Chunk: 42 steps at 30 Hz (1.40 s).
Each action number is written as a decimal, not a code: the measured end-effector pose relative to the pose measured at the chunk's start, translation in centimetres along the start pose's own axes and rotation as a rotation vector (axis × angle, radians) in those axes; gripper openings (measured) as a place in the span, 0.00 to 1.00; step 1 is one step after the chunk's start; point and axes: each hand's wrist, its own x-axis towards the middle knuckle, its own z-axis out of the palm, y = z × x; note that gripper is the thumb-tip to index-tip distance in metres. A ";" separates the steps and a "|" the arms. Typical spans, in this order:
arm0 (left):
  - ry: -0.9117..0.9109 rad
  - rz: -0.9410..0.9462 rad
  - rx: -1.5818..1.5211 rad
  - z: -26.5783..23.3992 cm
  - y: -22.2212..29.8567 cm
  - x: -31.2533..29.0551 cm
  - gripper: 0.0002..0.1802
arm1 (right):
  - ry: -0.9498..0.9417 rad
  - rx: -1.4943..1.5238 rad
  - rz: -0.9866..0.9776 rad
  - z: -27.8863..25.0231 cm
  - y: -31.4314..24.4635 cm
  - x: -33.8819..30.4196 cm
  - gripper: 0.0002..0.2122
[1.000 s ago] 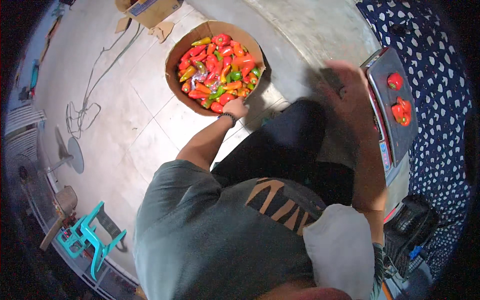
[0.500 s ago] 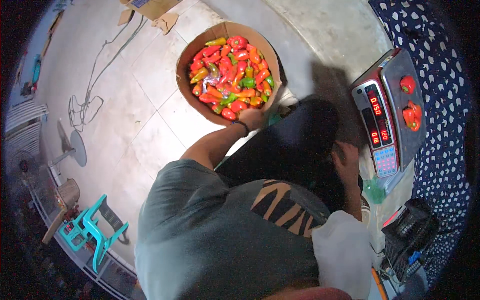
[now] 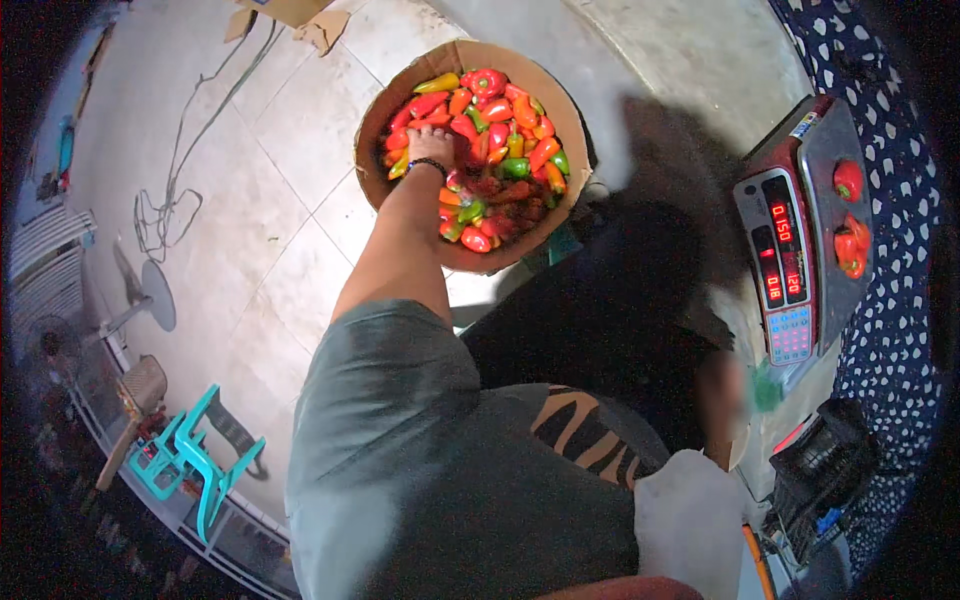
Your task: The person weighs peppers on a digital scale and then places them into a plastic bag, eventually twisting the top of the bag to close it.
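Observation:
My left hand (image 3: 432, 150) rests on the peppers (image 3: 497, 110) inside a cardboard box (image 3: 372, 140) with a rounded rim. Its fingers lie spread over them, and I see nothing held in it; a dark bracelet circles the wrist. Most peppers are red or orange, a few green or yellow, and shadow covers part of the heap. Low on the right, beside my dark-clothed leg, my right hand (image 3: 722, 385) is smeared by motion, its fingers unclear. A digital scale (image 3: 780, 235) with a lit red display stands to its right, carrying a few red peppers (image 3: 848, 181) on its metal pan.
Green plastic (image 3: 767, 388) and a black basket (image 3: 825, 455) sit below the scale. Dark patterned cloth (image 3: 895, 250) hangs along the right. On the tiled floor at left are a loose cable (image 3: 172, 215), a round-based stand (image 3: 158, 295) and a turquoise chair (image 3: 205, 460).
My left hand has gone from the box's near rim up and left onto the peppers inside. My right hand has moved down, away from its spot near the scale's side.

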 end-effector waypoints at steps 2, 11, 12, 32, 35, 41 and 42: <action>-0.064 -0.026 0.061 0.2 -0.7 -0.5 0.20 | 0.022 -0.005 0.041 -0.5 -0.6 0.3 0.13; -0.604 0.121 -1.723 -2.6 -1.7 -7.2 0.16 | 0.137 0.152 0.048 -0.5 -1.8 1.9 0.14; -0.649 0.137 -2.131 -5.1 -1.8 -9.1 0.20 | 0.220 0.245 0.024 -0.5 -2.9 2.7 0.14; -0.983 0.716 -2.226 -20.7 8.0 -23.3 0.21 | -0.246 1.489 -0.179 -7.7 -16.5 11.7 0.12; -0.582 0.673 -2.212 -22.2 10.3 -24.2 0.27 | -0.331 1.766 -0.067 -9.4 -14.9 11.6 0.16; -0.392 0.901 -2.446 -24.2 12.4 -22.3 0.35 | -0.569 1.333 -0.357 -6.1 -17.9 12.1 0.13; -0.383 0.894 -2.454 -23.3 12.2 -21.7 0.35 | -0.540 1.328 -0.402 -5.4 -19.5 12.3 0.11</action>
